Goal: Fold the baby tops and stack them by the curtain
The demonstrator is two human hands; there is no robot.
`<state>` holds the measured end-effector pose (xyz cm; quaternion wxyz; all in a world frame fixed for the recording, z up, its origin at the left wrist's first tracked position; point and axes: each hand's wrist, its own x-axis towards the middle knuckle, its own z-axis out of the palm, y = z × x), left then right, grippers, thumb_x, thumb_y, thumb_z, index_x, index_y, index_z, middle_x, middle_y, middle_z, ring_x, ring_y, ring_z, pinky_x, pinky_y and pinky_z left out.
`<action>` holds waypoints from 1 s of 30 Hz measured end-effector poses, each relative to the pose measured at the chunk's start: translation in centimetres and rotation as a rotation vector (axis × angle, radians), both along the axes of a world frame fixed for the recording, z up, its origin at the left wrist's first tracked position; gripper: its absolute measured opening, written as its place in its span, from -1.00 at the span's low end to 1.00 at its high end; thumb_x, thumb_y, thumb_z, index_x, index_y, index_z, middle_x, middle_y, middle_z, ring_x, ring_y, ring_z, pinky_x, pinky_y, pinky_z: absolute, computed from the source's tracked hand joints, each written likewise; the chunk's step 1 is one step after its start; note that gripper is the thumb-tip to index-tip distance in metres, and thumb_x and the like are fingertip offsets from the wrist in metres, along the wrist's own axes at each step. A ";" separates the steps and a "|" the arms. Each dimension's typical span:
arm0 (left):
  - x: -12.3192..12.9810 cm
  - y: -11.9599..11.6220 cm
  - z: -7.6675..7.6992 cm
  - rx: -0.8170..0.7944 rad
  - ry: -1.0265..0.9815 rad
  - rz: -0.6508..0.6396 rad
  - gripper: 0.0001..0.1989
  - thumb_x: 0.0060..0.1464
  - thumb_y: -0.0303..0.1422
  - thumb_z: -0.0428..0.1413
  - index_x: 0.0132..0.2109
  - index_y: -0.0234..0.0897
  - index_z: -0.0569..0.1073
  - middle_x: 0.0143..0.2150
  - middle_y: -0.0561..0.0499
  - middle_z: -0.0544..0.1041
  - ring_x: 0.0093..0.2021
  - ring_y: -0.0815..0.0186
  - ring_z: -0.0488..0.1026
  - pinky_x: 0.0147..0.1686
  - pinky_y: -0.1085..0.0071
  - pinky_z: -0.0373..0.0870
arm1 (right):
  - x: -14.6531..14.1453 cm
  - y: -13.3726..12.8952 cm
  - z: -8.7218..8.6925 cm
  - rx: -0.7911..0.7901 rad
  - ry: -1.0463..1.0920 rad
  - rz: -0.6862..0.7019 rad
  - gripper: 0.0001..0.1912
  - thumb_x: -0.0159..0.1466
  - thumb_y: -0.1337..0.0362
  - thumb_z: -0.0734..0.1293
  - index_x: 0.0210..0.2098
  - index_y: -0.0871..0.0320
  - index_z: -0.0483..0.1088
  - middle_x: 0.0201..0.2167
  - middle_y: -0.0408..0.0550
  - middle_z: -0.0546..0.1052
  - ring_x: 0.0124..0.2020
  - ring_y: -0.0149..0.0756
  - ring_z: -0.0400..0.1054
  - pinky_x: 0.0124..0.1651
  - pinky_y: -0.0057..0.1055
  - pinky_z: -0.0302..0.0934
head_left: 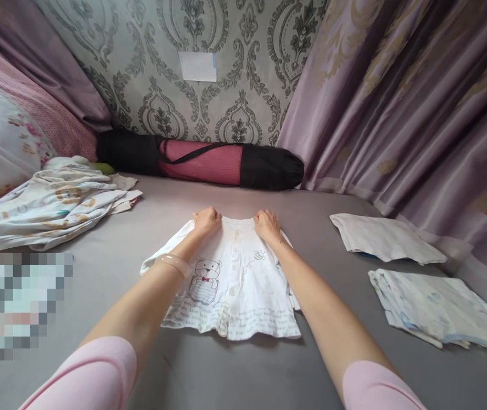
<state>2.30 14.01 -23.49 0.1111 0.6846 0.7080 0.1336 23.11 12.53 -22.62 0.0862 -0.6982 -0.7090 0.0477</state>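
Lying on the grey sheet (209, 370), the white shirt (247, 290) extends toward six o'clock from the fingers, its collar-to-hem line running from twelve to six. The left hand (207, 221) holds the shoulder at eleven o'clock, the right hand (267, 224) the shoulder at one, both with fingers curled closed on cloth, equally near the collar.

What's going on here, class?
A person's two bare hands, left and right, grip the shoulders of a small white buttoned shirt with a bear print. It lies front up, spread on a grey sheet. To the right lie two folded cloth items, one white and one pale-patterned; to the left is a loose heap of printed clothes.
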 end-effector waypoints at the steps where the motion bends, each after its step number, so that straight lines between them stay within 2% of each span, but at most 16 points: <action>1: 0.2 -0.2 -0.1 0.028 0.024 0.007 -0.68 0.27 -0.25 -0.11 -0.07 -0.31 0.45 0.01 -0.24 0.55 0.06 0.00 0.42 0.01 0.12 0.22 | -0.3 -0.1 -0.1 0.029 -0.013 -0.025 -0.67 0.45 0.26 0.09 0.02 0.22 0.39 0.06 0.22 0.44 0.11 -0.05 0.28 0.09 -0.25 0.10; 3: 0.6 -0.9 0.1 0.100 0.111 0.002 -0.66 0.29 -0.25 -0.12 -0.01 -0.36 0.41 0.02 -0.31 0.51 0.07 -0.04 0.39 0.01 0.10 0.20 | -0.8 -0.4 -0.2 0.095 -0.044 -0.048 -0.68 0.44 0.30 0.07 0.03 0.26 0.37 0.06 0.27 0.42 0.10 -0.02 0.26 0.10 -0.21 0.07; 6: 1.1 -2.0 1.2 0.205 0.261 -0.060 -0.67 0.28 -0.28 -0.11 0.00 -0.41 0.40 0.04 -0.37 0.46 0.08 -0.07 0.34 0.02 0.11 0.18 | -1.3 -1.3 0.3 0.169 -0.087 0.018 -0.66 0.43 0.37 0.04 0.01 0.28 0.38 0.05 0.28 0.41 0.09 0.01 0.23 0.09 -0.16 0.06; 10: 1.4 -3.8 1.9 0.206 0.305 -0.255 -0.63 0.32 -0.33 -0.21 -0.01 -0.38 0.44 0.01 -0.33 0.47 0.08 -0.02 0.36 0.04 0.14 0.20 | -1.9 -3.6 0.8 0.112 -0.059 0.152 -0.58 0.44 0.34 -0.01 0.00 0.23 0.43 0.04 0.24 0.46 0.11 0.00 0.25 0.14 -0.15 0.05; 12: 1.4 -4.6 1.3 0.149 0.268 -0.322 -0.56 0.34 -0.27 -0.24 0.07 -0.42 0.41 0.10 -0.34 0.45 0.14 0.00 0.35 0.11 0.15 0.18 | -2.2 -4.7 0.4 0.064 -0.021 0.181 -0.54 0.46 0.22 0.00 0.13 0.29 0.36 0.16 0.28 0.39 0.23 0.01 0.17 0.24 -0.15 -0.03; 15: 1.6 -5.3 -0.4 0.082 0.218 -0.287 -0.39 0.34 -0.13 -0.25 0.29 -0.53 0.22 0.36 -0.39 0.20 0.37 -0.03 0.12 0.29 0.11 0.02 | -2.5 -5.5 -0.7 -0.026 0.028 0.171 -0.33 0.45 0.05 0.01 0.34 0.46 0.07 0.40 0.33 0.06 0.42 0.03 -0.15 0.38 -0.13 -0.26; 17: 1.6 -5.3 -1.3 0.046 0.210 -0.252 -0.32 0.34 -0.10 -0.29 0.38 -0.54 0.08 0.44 -0.36 0.03 0.44 -0.02 -0.05 0.35 0.08 -0.11 | -2.5 -5.4 -1.4 -0.079 0.054 0.155 -0.27 0.45 0.03 -0.02 0.39 0.48 -0.06 0.45 0.29 -0.09 0.46 0.01 -0.30 0.41 -0.12 -0.38; 19: 1.6 -5.2 -1.8 0.015 0.209 -0.253 -0.30 0.34 -0.08 -0.33 0.40 -0.54 0.03 0.46 -0.34 -0.02 0.46 0.01 -0.11 0.37 0.08 -0.16 | -2.5 -5.0 -1.5 -0.107 0.082 0.155 -0.26 0.45 0.02 -0.02 0.41 0.47 -0.11 0.46 0.26 -0.16 0.47 -0.02 -0.36 0.43 -0.11 -0.44; 21: 1.5 -4.9 -1.8 -0.012 0.213 -0.261 -0.29 0.33 -0.08 -0.34 0.41 -0.53 0.01 0.46 -0.33 -0.04 0.47 0.02 -0.13 0.38 0.07 -0.17 | -2.2 -4.5 -0.9 -0.159 0.142 0.160 -0.26 0.44 0.01 0.01 0.41 0.43 -0.09 0.46 0.22 -0.18 0.47 -0.05 -0.38 0.43 -0.11 -0.45; 23: 1.4 -4.7 -1.5 -0.043 0.213 -0.266 -0.30 0.33 -0.09 -0.34 0.41 -0.52 0.01 0.47 -0.33 -0.04 0.47 0.01 -0.13 0.37 0.05 -0.14 | -1.4 -4.3 0.4 -0.208 0.281 0.164 -0.33 0.44 0.03 0.06 0.41 0.31 -0.02 0.46 0.16 -0.10 0.47 -0.14 -0.29 0.44 -0.17 -0.34; 24: 1.3 -4.7 -1.2 -0.059 0.213 -0.268 -0.31 0.33 -0.09 -0.33 0.41 -0.50 0.02 0.47 -0.33 -0.04 0.46 0.00 -0.12 0.36 0.04 -0.12 | -0.7 -4.3 1.2 -0.213 0.381 0.156 -0.39 0.45 0.08 0.07 0.39 0.24 0.05 0.44 0.12 -0.01 0.45 -0.21 -0.17 0.42 -0.23 -0.23; 26: 1.3 -4.7 -0.5 -0.059 0.216 -0.270 -0.33 0.32 -0.10 -0.26 0.38 -0.49 0.09 0.45 -0.35 0.02 0.45 -0.05 -0.07 0.34 0.01 -0.07 | 1.5 -4.9 2.8 -0.100 0.605 0.091 -0.53 0.46 0.18 0.06 0.29 0.18 0.21 0.33 0.10 0.26 0.34 -0.33 0.13 0.33 -0.36 0.00; 28: 1.6 -4.9 0.4 0.003 0.233 -0.255 -0.39 0.29 -0.13 -0.12 0.29 -0.51 0.24 0.38 -0.43 0.14 0.40 -0.13 0.03 0.30 -0.04 -0.01 | 4.3 -6.2 4.4 -0.027 0.764 0.001 -0.64 0.45 0.23 0.12 0.13 0.22 0.36 0.17 0.12 0.46 0.15 -0.33 0.37 0.18 -0.39 0.22; 30: 2.6 -5.3 1.4 0.072 0.250 -0.236 -0.52 0.25 -0.22 -0.04 0.14 -0.50 0.39 0.27 -0.45 0.28 0.32 -0.16 0.17 0.23 -0.04 0.11 | 7.3 -8.1 5.5 -0.087 0.849 -0.139 -0.72 0.45 0.24 0.15 -0.07 0.25 0.43 -0.05 0.13 0.58 -0.16 -0.34 0.51 -0.10 -0.40 0.39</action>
